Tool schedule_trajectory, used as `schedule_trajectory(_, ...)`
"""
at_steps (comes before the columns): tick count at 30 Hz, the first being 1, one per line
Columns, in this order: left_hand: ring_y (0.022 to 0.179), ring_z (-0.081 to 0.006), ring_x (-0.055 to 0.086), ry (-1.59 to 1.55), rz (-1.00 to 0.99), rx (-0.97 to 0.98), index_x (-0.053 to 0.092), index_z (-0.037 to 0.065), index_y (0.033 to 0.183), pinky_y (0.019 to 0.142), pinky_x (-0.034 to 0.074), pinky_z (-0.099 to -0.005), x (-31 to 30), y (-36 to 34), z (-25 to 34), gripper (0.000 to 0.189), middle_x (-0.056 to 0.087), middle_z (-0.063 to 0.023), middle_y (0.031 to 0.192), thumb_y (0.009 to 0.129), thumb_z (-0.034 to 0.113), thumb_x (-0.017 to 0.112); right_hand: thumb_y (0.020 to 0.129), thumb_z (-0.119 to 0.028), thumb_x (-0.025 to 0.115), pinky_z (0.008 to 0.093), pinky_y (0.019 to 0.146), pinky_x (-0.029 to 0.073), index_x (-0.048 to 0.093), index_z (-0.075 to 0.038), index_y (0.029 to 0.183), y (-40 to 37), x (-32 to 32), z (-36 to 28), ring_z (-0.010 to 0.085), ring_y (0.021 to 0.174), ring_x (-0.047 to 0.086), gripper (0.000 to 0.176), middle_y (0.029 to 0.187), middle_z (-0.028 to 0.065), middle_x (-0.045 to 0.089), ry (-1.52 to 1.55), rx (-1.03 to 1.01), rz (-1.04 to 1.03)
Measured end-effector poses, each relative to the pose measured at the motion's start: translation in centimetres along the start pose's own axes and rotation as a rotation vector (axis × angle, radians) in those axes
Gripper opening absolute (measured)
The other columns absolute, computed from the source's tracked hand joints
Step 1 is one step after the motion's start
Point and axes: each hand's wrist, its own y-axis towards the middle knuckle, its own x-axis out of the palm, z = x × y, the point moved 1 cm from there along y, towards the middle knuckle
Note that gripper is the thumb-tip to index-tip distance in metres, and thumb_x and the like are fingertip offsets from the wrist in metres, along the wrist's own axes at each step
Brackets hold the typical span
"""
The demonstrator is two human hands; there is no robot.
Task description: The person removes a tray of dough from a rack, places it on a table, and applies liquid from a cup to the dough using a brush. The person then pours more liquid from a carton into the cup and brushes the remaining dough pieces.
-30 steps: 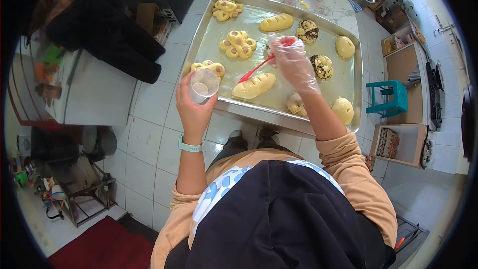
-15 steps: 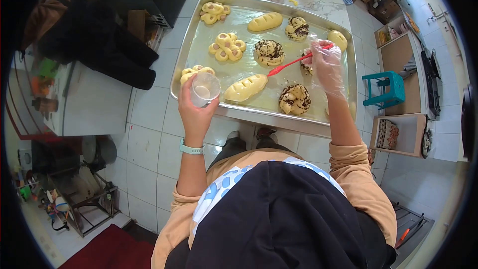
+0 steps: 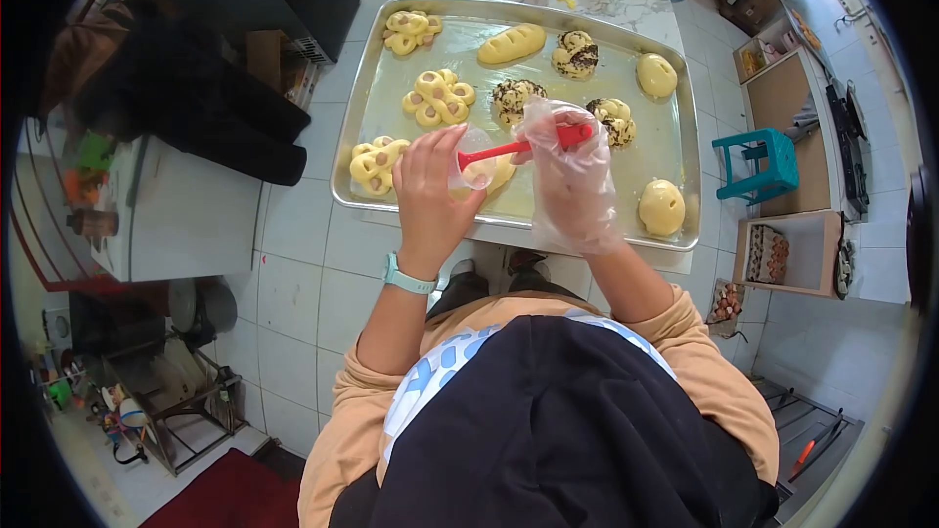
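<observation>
Pastry brush (image 3: 509, 151), red, head at plastic cup (image 3: 480, 138), above baking tray (image 3: 693, 137). Right hand (image 3: 575, 191) (gloved): fingers closed round handle. Left hand (image 3: 428, 191): fingers curled about cup. Step, seemingly: loading; withdrawal wants cup steady.

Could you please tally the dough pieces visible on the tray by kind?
Flower-shaped pieces: 3
Slashed loaves: 2
Dark-flecked pieces: 3
Plain round pieces: 2
Total: 10 visible; the gloved right hand may hide more.
</observation>
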Motion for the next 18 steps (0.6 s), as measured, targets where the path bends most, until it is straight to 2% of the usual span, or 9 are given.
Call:
schedule_trajectory(3,0.119,-0.0305,0.049,0.100,0.036,0.080,0.052,0.009,0.129,0.105,0.033,-0.0440,-0.2,0.3,-0.4,0.069,0.056,-0.0106,0.124,0.065,0.012,0.077,0.096,-0.012,0.056,0.0279,0.068,0.054,0.052,0.001,0.101,0.7,-1.0,2.7,0.0157,0.076,0.065,0.014,0.087,0.0100,0.064,0.055,-0.013,0.035)
schedule_trajectory(8,0.118,-0.0309,0.049,0.202,0.084,-0.066,0.052,0.008,0.128,0.103,0.035,-0.0435,-1.7,-0.1,-2.6,0.069,0.056,-0.0108,0.124,0.064,0.011,0.076,0.097,-0.011,0.053,0.0256,0.065,0.053,0.050,0.000,0.101,1.7,-3.1,1.5,0.0146,0.073,0.065,0.012,0.082,0.0090,0.063,0.136,0.010,0.131)
schedule_trajectory(11,0.119,-0.0298,0.048,0.145,0.107,-0.144,0.051,0.010,0.130,0.104,0.034,-0.0441,-2.3,-1.0,-4.7,0.069,0.055,-0.0100,0.125,0.066,0.012,0.076,0.097,-0.011,0.052,0.0253,0.065,0.053,0.049,0.000,0.102,2.0,-3.6,1.6,0.0140,0.069,0.063,0.012,0.082,0.0084,0.063,0.085,-0.045,0.174)
schedule_trajectory(13,0.119,-0.0304,0.048,0.125,0.121,-0.165,0.051,0.010,0.129,0.104,0.034,-0.0440,-2.6,-1.3,-4.9,0.069,0.055,-0.0105,0.125,0.065,0.012,0.076,0.098,-0.012,0.053,0.0249,0.064,0.052,0.048,0.000,0.103,2.0,-3.7,3.3,0.0127,0.067,0.062,0.014,0.082,0.0080,0.063,-0.110,-0.003,0.065)
schedule_trajectory(18,0.118,-0.0311,0.049,0.091,0.155,-0.223,0.052,0.008,0.128,0.104,0.034,-0.0442,-3.3,-1.9,-5.1,0.069,0.055,-0.0111,0.124,0.064,0.010,0.076,0.098,-0.014,0.053,0.0249,0.063,0.052,0.048,-0.001,0.103,3.2,-6.6,3.3,0.0114,0.068,0.062,0.015,0.083,0.0070,0.063,-0.203,0.045,0.118)
